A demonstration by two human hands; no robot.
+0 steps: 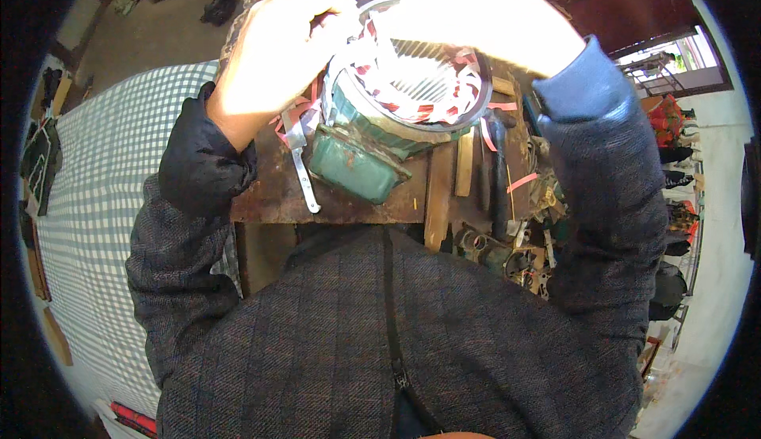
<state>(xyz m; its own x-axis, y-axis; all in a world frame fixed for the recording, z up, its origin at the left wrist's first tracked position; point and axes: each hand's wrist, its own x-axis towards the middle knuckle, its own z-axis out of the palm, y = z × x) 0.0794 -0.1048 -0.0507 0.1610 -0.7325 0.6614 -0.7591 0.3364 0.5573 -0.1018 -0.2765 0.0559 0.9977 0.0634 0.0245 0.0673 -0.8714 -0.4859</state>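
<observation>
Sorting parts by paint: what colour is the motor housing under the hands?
Teal green, worn, on the motor housing; head view shows it best.

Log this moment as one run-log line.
left hand: on rim of green motor housing | right hand: over its open top, grip unclear | red-and-white strips in the bore | metal strip on workbench

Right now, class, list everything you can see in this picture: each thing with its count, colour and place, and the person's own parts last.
Motor housing: one, green, on the workbench, open end up.
Paper strips: many, red and white, around the housing's ring.
Metal strip: one, silver, left of the housing.
Hammer: one, dark, right of the housing.
Wooden sticks: a few, brown, right of the housing.
Workbench: one, brown, worn.
Checked cloth: one, green-white, left.
Left hand: at the ring's left rim.
Right hand: over the ring's far side.
</observation>
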